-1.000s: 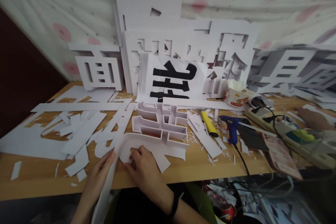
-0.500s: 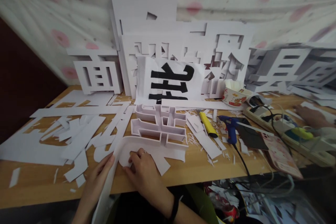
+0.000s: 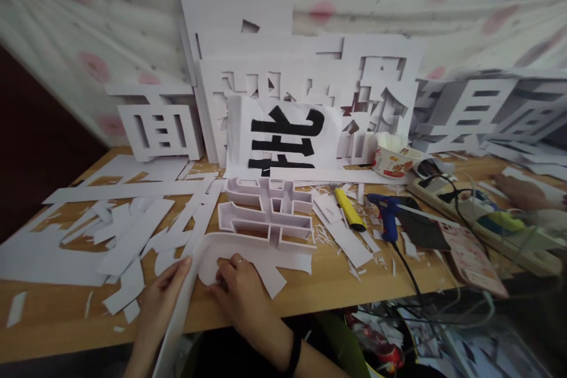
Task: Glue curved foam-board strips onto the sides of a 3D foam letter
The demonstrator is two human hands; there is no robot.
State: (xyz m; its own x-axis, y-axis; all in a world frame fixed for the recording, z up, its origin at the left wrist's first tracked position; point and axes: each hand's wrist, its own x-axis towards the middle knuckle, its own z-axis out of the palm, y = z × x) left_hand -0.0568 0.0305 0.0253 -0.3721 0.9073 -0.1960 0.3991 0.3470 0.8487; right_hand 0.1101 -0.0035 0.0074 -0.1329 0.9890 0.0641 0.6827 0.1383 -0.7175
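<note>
A white foam-board character (image 3: 274,237) with raised side walls lies on the table in front of me. Its near left end curves round, and a long white strip (image 3: 176,310) runs from that curve down past the table's front edge. My left hand (image 3: 165,295) is closed on the strip from its left side, fingertips close to the curve. On the flat base of the character rests my right hand (image 3: 244,294), a ring on one finger, its fingers curled around the base's near edge. The undersides of those fingers are hidden.
White offcuts (image 3: 133,236) cover the left. To the right are a yellow cutter (image 3: 349,209), a blue glue gun (image 3: 387,212), a paper cup (image 3: 396,159) and a power strip (image 3: 518,242). A printed sheet (image 3: 283,136) leans behind. Another person's hand (image 3: 522,189) is far right.
The view has shifted slightly, so the scene sits a little further left. Both hands keep nearly the same hold on the strip and the character.
</note>
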